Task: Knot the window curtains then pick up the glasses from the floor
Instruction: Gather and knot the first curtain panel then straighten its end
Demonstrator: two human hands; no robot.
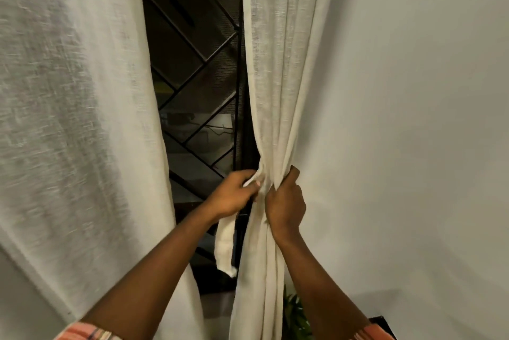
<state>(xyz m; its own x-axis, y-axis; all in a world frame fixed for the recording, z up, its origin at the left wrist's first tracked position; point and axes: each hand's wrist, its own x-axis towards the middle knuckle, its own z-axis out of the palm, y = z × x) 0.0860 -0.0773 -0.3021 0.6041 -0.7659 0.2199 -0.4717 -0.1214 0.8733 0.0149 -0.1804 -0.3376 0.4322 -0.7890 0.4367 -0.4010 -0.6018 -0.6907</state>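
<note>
On my remote feed from the head camera, both hands met at the right curtain, a pale, loosely woven panel that hung against the grey wall and was gathered into a tight bunch at hand height. The right hand was wrapped around that bunch from the wall side, fingers curled over the folds and knuckles toward me. The left hand sat just beside it, touching the same bunch, its thumb and fingers pinching a fold of the fabric. A strip of cloth hung down from under the left hand, its loose end dangling free of the main drape. Below the grip the curtain fell in long pleats out of the bottom of my view.

The left curtain hung flat and ungathered across the left side of the view, well apart from the hands. Between the two panels showed a dark window grille of diagonal metal bars. Green leaves of a plant showed low down beside the right curtain, and a striped sleeve edged the left arm.
</note>
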